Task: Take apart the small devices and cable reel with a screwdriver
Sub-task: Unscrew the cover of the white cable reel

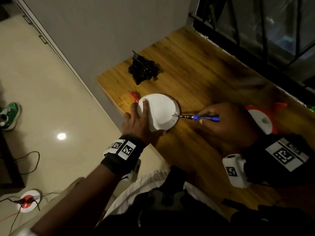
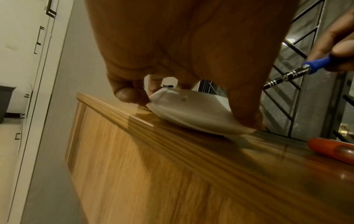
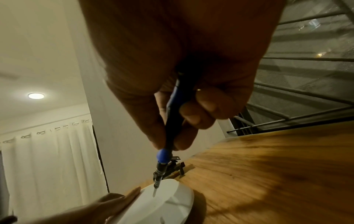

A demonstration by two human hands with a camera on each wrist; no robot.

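A white round cable reel [image 1: 162, 111] lies on the wooden table [image 1: 204, 79] near its left edge, with a red plug [image 1: 133, 97] poking out behind it. My left hand [image 1: 142, 116] grips the reel, fingers spread over its top and thumb at its near rim. My right hand [image 1: 221, 120] holds a blue-handled screwdriver [image 1: 201, 117]; its tip touches the reel's face close to a small screw hole. In the right wrist view the screwdriver [image 3: 168, 136] points down onto the reel [image 3: 162, 204]. In the left wrist view the reel [image 2: 191, 113] shows beneath my fingers.
A black device [image 1: 144, 69] lies further back on the table. A white and red reel part [image 1: 262, 120] sits by my right wrist. A barred window [image 1: 255, 23] runs along the table's far side. On the floor lie a socket reel with cables [image 1: 29, 200] and a green shoe [image 1: 10, 114].
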